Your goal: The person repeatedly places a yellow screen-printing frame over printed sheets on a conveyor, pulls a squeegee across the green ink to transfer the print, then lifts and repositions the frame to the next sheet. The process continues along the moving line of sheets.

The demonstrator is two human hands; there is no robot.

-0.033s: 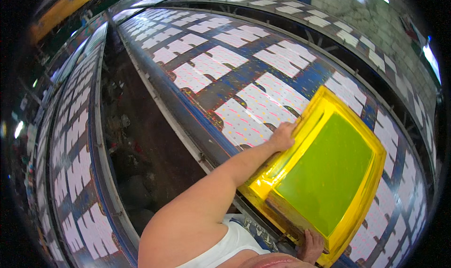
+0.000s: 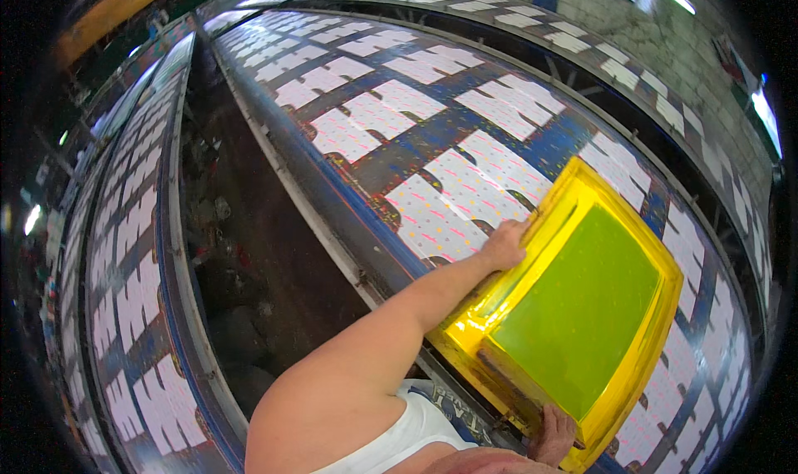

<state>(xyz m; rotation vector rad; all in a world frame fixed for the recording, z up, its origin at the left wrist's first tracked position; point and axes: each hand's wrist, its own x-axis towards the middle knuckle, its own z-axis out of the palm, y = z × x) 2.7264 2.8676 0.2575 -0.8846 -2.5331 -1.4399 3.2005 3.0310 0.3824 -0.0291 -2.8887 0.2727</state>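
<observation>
A yellow screen-printing frame (image 2: 672, 308) with a yellow-green mesh panel lies tilted across the right part of the long table. My left hand (image 2: 505, 245) is closed round the frame's left edge, toward its far corner. At the near edge, my right hand (image 2: 553, 435) is closed on the frame, its fingertips touching the lower end of a brown bar that looks like a squeegee (image 2: 517, 384). This bar rests inside the near edge of the frame. White cut fabric pieces (image 2: 471, 179) with small coloured prints lie flat beside and beyond the frame.
The blue-stained printing table (image 2: 407, 146) stretches far ahead with rows of white pieces. A dark aisle (image 2: 249, 250) separates it from another table (image 2: 170, 308) on the left. A third table (image 2: 615, 71) runs along the block wall (image 2: 698, 58) on the right.
The view has shifted very slightly, so the tables sit a little differently in the picture. Both hands keep their places on the frame.
</observation>
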